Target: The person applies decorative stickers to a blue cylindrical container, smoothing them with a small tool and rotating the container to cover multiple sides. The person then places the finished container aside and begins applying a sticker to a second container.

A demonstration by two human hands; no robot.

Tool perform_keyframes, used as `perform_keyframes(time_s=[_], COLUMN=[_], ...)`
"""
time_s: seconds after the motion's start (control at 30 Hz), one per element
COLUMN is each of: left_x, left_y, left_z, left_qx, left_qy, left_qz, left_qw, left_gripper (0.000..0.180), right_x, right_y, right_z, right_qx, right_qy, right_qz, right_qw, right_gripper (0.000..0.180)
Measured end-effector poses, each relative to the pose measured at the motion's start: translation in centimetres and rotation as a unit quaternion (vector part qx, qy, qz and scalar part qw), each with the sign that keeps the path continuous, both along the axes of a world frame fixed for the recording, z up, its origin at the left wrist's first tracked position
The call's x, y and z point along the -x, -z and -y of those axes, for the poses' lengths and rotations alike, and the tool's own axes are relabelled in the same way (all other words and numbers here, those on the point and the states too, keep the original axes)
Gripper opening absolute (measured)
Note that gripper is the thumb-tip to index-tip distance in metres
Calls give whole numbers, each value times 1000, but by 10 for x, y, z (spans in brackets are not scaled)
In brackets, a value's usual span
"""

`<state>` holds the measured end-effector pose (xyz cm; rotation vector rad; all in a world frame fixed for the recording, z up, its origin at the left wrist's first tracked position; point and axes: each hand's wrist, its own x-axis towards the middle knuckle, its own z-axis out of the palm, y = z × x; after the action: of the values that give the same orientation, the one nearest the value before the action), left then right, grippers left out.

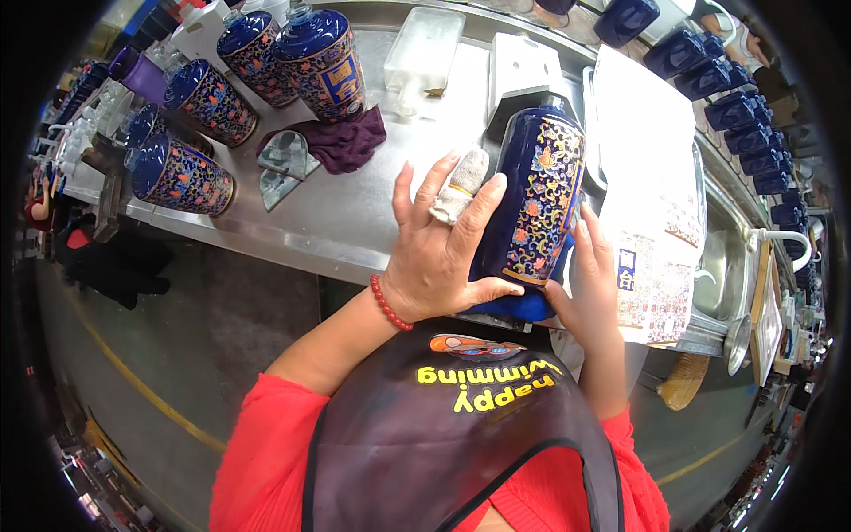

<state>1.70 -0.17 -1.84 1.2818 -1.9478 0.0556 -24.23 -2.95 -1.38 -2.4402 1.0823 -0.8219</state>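
A dark blue glass bottle (538,191) with a colourful floral decal lies tilted in front of me, its neck pointing away. My left hand (441,239) is at its left side, thumb against the base and index finger along the edge. The other left fingers are spread, and one wears a grey-white cloth finger cover (463,184). On the right side my right hand (589,279) grips the bottle, its thumb by the base and its fingers partly hidden behind the glass. A bright blue cloth (510,306) lies under the base.
Several decorated blue bottles (211,102) stand on the metal table (355,232) at the left, near a purple cloth (347,142). A clear plastic box (425,44) sits at the back. Printed decal sheets (651,284) lie at right, before a sink (722,266) and rows of plain blue bottles (709,80).
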Motion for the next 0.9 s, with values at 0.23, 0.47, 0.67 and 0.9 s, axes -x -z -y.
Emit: perform_keyframes(time_s=[0.23, 0.47, 0.67, 0.9], left_x=[10, 11, 13, 12], left_y=[9, 9, 10, 10], left_z=[-5, -5, -6, -5], left_qx=[-110, -48, -20, -20], left_qy=[43, -3, -4, 9], left_qz=[-85, -45, -57, -63], left_qw=[989, 998, 998, 998], left_gripper=[118, 112, 102, 96], right_x=[-2, -8, -9, -9], right_y=[5, 8, 4, 5], right_z=[-1, 3, 1, 0], right_qx=[22, 70, 102, 94], right_qy=[-4, -3, -2, 7], right_qz=[3, 26, 12, 4], right_qw=[1000, 997, 995, 996], right_gripper=[97, 95, 93, 93])
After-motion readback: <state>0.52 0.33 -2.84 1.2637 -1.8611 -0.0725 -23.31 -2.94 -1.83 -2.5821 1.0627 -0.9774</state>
